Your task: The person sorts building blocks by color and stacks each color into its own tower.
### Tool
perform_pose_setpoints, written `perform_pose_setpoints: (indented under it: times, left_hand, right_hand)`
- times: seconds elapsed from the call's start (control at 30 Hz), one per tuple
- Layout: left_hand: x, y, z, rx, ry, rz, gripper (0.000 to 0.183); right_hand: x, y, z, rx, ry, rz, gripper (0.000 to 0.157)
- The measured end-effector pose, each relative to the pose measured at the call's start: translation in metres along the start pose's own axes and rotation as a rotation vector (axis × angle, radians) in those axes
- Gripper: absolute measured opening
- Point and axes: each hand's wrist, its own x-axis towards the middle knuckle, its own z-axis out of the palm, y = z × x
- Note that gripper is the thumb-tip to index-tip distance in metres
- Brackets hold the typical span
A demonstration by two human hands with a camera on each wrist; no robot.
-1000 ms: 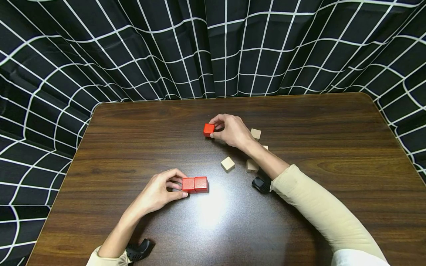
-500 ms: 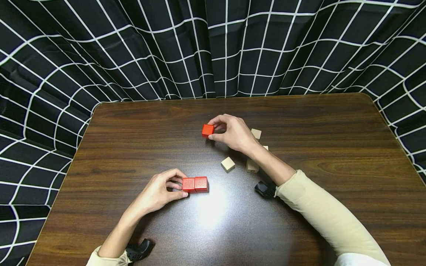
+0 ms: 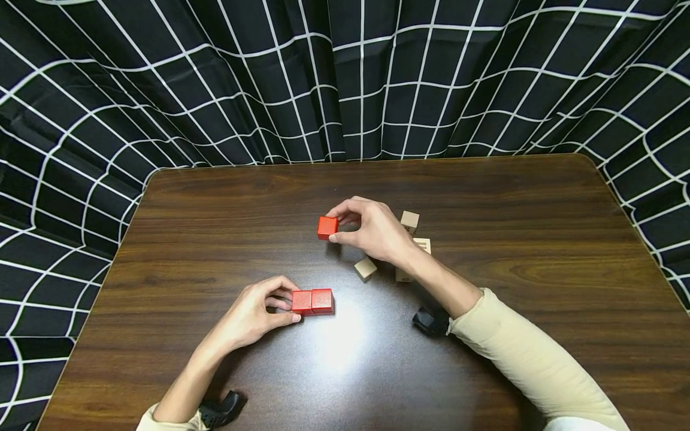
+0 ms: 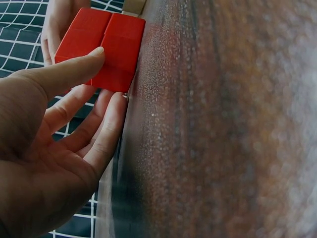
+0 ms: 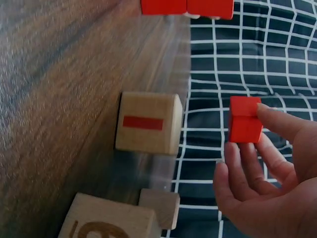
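Observation:
My right hand [image 3: 377, 230] pinches a red cube [image 3: 327, 228] between thumb and fingers, beyond the left hand. In the right wrist view this red cube [image 5: 245, 120] hangs off the thumb and fingertips, apart from the wooden blocks. With thumb and fingers on opposite sides, my left hand [image 3: 257, 311] grips the left end of some red blocks [image 3: 312, 301]. Two red tops lie side by side in the head view. The left wrist view shows the red blocks [image 4: 106, 44] with a seam between them; I cannot tell how many layers there are.
Several wooden blocks lie near my right forearm, among them a plain-topped wooden block [image 3: 365, 269] and another farther back [image 3: 410, 221]. One wooden block [image 5: 143, 123] bears a red bar. The table's far edge meets a black curtain [image 3: 377, 90] with white grid lines.
My right hand has carried the red cube toward me and slightly left. The left hand stays on the red blocks. The whole head view has shifted a little.

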Motion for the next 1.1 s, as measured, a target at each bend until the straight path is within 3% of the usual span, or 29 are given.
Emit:
perform_pose_setpoints:
  times: [0.6, 0.87, 1.1]
  left_hand:
    - [0.000, 0.002, -0.001, 0.008, -0.005, -0.022, 0.034]
    - [0.000, 0.001, -0.001, 0.000, -0.010, -0.021, 0.034]
    - [0.000, 0.000, -0.001, 0.003, -0.004, -0.007, 0.034]
  right_hand:
    - [-0.017, -0.015, 0.006, 0.101, -0.079, 0.022, 0.033]
    - [-0.025, -0.014, 0.011, 0.113, -0.077, -0.044, 0.033]
    - [-0.032, -0.016, 0.015, 0.146, -0.097, -0.050, 0.033]
